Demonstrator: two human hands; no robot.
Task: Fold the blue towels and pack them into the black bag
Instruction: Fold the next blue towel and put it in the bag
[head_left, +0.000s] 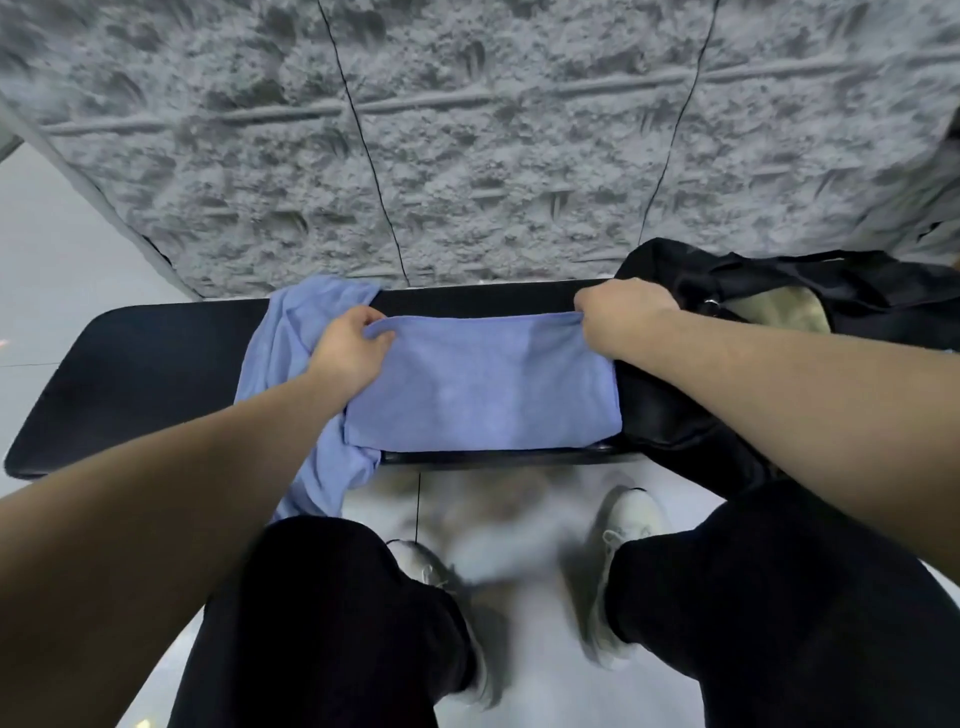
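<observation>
Pinching the folded blue towel's (480, 387) far corners, left hand (349, 349) and right hand (618, 317) fingers clenched on cloth.

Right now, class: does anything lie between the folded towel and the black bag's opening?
Nothing visible does. The folded blue towel, pinched by left hand and right hand, lies beside the black bag, its mouth open.

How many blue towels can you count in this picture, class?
2. One folded blue towel lies flat on the black bench, pinched at its far corners by the left hand and right hand. One crumpled blue towel lies left, partly beneath it. The black bag may hide more.
</observation>
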